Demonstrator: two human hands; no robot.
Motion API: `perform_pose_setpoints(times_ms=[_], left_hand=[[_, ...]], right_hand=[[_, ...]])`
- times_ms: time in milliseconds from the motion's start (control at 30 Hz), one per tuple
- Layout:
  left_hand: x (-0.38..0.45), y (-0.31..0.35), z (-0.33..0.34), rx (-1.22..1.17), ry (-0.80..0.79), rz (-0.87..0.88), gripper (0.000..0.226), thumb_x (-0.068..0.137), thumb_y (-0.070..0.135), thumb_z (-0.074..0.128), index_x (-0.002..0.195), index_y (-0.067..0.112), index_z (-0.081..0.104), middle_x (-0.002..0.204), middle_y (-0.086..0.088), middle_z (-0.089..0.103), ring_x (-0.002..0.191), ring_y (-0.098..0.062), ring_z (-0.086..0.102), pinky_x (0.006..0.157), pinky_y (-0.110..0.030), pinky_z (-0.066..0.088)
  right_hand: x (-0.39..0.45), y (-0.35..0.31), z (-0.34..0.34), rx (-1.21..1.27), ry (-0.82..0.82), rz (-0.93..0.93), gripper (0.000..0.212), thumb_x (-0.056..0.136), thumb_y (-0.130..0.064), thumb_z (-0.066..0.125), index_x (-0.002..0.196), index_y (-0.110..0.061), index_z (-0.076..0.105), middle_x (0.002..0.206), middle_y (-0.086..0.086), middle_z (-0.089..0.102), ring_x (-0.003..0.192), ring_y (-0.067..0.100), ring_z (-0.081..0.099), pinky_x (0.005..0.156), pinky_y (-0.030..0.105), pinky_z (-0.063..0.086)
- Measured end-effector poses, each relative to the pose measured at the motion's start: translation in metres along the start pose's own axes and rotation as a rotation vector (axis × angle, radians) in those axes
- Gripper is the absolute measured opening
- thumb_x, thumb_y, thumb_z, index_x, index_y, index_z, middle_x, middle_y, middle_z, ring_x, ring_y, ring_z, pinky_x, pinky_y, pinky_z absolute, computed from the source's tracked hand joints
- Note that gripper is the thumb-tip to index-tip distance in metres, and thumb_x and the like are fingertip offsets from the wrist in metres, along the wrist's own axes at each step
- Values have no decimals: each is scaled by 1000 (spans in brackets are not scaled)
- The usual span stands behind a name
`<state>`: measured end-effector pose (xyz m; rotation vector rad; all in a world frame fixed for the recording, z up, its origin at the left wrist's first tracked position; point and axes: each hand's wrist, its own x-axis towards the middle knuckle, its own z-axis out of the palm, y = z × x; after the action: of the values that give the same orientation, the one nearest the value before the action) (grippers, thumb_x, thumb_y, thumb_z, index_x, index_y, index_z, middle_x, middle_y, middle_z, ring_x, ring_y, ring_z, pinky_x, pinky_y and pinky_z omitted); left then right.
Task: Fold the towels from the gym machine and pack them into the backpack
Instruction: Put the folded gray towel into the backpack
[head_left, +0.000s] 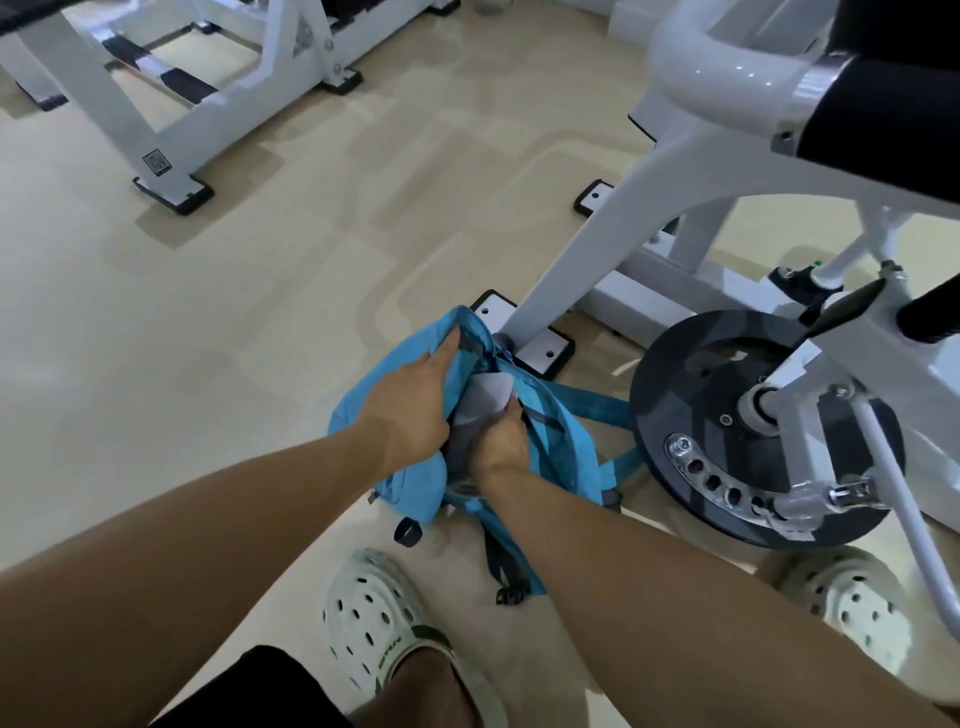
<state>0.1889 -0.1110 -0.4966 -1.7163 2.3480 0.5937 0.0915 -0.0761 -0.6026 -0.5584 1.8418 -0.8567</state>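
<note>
Right hand (500, 440): fingers curled round one grey towel (485, 399), grasping it inside the mouth of the backpack; fingertips hidden in the opening

Left hand (415, 397): fingers laid fairly straight along the left lip of the backpack's opening, thumb side against the fabric, pressing the lip aside; whether the thumb hooks the edge cannot be told

Backpack (558, 441): one, light blue, lying on the floor (208, 312) with its main opening spread. Contents visible: the single grey towel, part of it showing above the right hand, the rest down inside. Dark zip edging runs along the right lip. Blue straps trail right toward the weight plate; dark webbing and buckles lie at the near end

Weight plate (727, 415): one, dark, mounted on the white gym machine (675, 171), just right of the backpack. A machine foot plate sits just beyond the bag's far end

Second white machine frame (218, 104): far left, carrying a square code label, unreadable

Clogs (371, 623): two, white, perforated; the left strap bears lettering too blurred to read
</note>
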Motion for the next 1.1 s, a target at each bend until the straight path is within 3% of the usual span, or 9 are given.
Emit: perform_pose_setpoints(times_ms=[67,133,267,400,467,567,833,967,1100], left_hand=[[-3,-2,0,38,-32,-14,104,87,3,58,159,32,-12,96,-3,55,61,-16,47,52,-31,39],[-6,-7,-3,90,-55,-36,105,86,2,56,158,30,-15,84,1,47,57,-13,43,54,-32,41],[-1,-18,-9,79,-64,-33,105,84,1,53,159,29,-14,85,3,47,62,-16,48,60,-34,43],[3,-21,-6,44,-85,-4,104,83,1,52,160,30,-12,106,-4,56,76,-24,55,64,-36,47],[4,-22,-2,93,-107,-4,106,83,2,55,159,25,-15,144,-12,46,109,-29,59,83,-36,51],[4,-28,1,193,-147,-47,109,83,5,57,157,19,-23,166,-13,16,155,-27,9,116,-43,35],[7,-30,0,127,-208,-59,105,88,13,58,158,19,-21,149,-17,38,137,-34,42,100,-41,45],[7,-30,7,114,-277,-36,101,90,15,55,158,20,-20,131,-15,51,108,-29,60,83,-38,52],[9,-29,9,118,-289,-17,100,91,17,56,159,23,-17,149,-17,38,108,-28,61,91,-41,54]], right_hand=[[11,7,4,54,26,94,54,108,-48,18,158,-29,27,155,7,41,138,29,44,118,41,31],[12,2,6,19,-21,100,54,107,-43,33,155,-19,32,152,9,44,137,27,45,117,37,31],[3,-2,8,20,75,-146,54,102,-16,50,153,-20,32,144,9,52,130,27,52,108,38,41],[30,19,22,23,-48,-68,79,83,-78,47,151,-38,39,150,2,50,130,23,51,116,44,36],[30,13,18,-32,-161,-26,70,97,-56,48,158,-44,16,162,1,30,140,28,42,118,51,31],[13,-1,7,-146,-192,0,87,101,-17,55,160,-34,-7,165,7,16,145,33,33,119,51,29],[9,21,-8,-435,38,-332,79,102,-22,51,162,-23,-1,168,-1,4,149,27,20,120,42,30],[19,21,-8,-495,-130,-227,85,97,-7,54,161,-25,0,166,4,8,145,29,33,117,42,35],[28,12,-22,-483,-207,-179,79,91,-20,65,156,-25,20,149,9,39,132,29,48,108,38,42]])
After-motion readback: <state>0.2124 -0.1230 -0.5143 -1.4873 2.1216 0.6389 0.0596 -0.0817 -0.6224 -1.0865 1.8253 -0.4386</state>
